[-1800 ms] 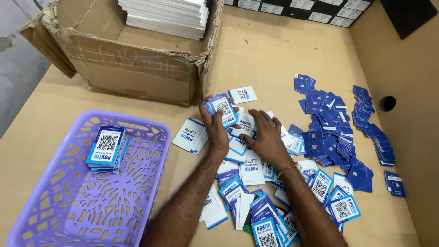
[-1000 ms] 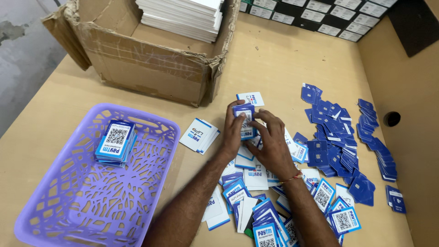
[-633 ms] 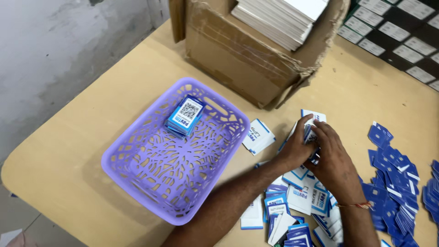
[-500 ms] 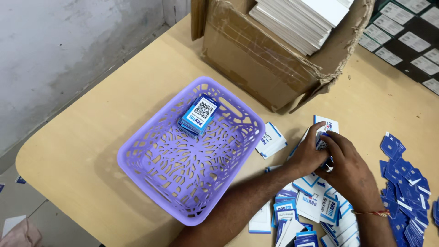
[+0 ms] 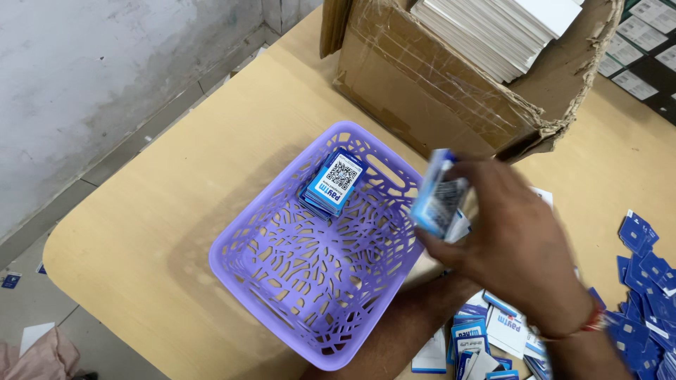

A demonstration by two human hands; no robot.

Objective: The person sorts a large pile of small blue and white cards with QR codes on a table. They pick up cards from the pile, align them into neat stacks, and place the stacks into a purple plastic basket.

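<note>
The right hand is clenched around a small stack of blue-and-white code cards, gripping it by its edges and holding it in the air just above the right rim of the purple plastic basket; the stack is blurred. The left forearm runs under the right hand toward the table's near edge, and the left hand itself is hidden, so I cannot tell its grip. Inside the basket, toward its far corner, lies 1 neat pile of the same cards. The torn cardboard box of white sheets stands at the wooden table's far side. Loose cards lie scattered by the near right edge.
</note>
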